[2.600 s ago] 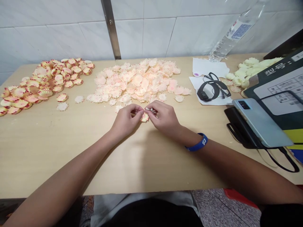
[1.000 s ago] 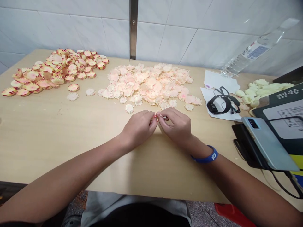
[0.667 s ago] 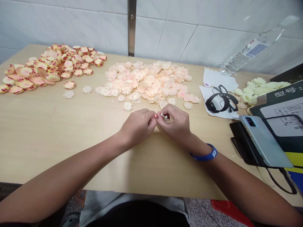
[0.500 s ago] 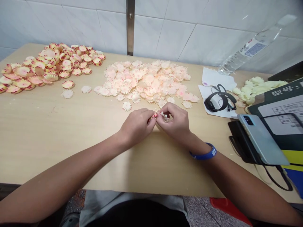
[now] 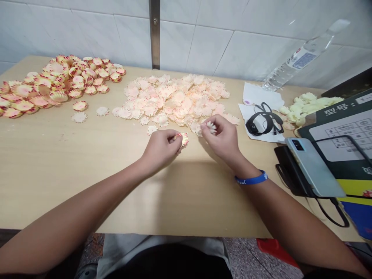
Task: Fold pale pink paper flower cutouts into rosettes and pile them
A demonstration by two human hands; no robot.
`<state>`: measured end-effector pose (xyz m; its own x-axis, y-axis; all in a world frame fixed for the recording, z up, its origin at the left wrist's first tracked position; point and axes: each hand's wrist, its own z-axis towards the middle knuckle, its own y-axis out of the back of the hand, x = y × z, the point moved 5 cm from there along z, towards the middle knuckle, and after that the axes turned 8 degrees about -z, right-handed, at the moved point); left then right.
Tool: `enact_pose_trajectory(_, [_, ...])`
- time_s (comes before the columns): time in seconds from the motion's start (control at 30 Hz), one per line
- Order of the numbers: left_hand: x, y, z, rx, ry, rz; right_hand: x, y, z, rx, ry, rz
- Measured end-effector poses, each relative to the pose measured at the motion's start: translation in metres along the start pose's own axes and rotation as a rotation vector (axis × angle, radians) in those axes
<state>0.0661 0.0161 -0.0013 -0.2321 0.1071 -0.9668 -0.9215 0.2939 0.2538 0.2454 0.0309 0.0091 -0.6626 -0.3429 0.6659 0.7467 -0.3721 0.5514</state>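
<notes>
My left hand [image 5: 161, 149] is closed on a yellow flower piece with red tips [image 5: 183, 139], held between thumb and fingers above the table. To its right, my right hand [image 5: 222, 135] is pinched around a pale flower piece [image 5: 211, 127] at the front right edge of the middle pile. This pile of pale pink petal discs [image 5: 177, 97] lies just beyond both hands. Farther left is a heap of yellow discs with red edges [image 5: 58, 79]. A few loose discs, one red-edged [image 5: 80, 105] and one pale [image 5: 79, 117], lie between the heaps.
At the right are a clear bottle [image 5: 302, 58], a black watch [image 5: 255, 126] and glasses on white paper [image 5: 247, 93], and pale green flower pieces [image 5: 310, 106]. Nearer stand a phone [image 5: 316, 166] on a black object with a cable, and a dark box [image 5: 345, 131]. Behind is a tiled wall.
My hands have come apart. The right hand has moved away toward the pile with a pale piece, while the left keeps the red-tipped piece. The view has shifted slightly.
</notes>
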Motion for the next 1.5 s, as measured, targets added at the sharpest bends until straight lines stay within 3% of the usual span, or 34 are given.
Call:
enact_pose_trajectory(0.17, [0.002, -0.002, 0.004, 0.048, 0.096, -0.26, -0.001, -0.021, -0.011, 0.161, -0.059, 0.202])
enact_pose_trajectory(0.5, [0.001, 0.001, 0.006, 0.088, 0.073, -0.322, 0.006, -0.023, -0.014, 0.334, -0.1, 0.241])
enact_pose_trajectory(0.77, [0.003, 0.015, 0.015, -0.085, 0.019, -0.212, -0.007, -0.031, -0.016, 0.385, -0.3, 0.508])
enact_pose_trajectory(1.0, [0.002, 0.03, 0.018, -0.212, -0.077, -0.177, -0.01, -0.035, -0.014, 0.389, -0.289, 0.639])
enact_pose_trajectory(1.23, [0.003, 0.031, 0.019, -0.244, -0.026, -0.255, -0.012, -0.033, -0.016, 0.326, -0.207, 0.374])
enact_pose_trajectory(1.37, [0.01, 0.029, 0.02, -0.24, 0.053, -0.362, -0.022, -0.02, -0.004, 0.064, -0.165, 0.238])
enact_pose_trajectory(1.5, [0.011, 0.029, 0.019, -0.213, 0.014, -0.3, -0.012, -0.006, 0.001, -0.106, -0.001, -0.01])
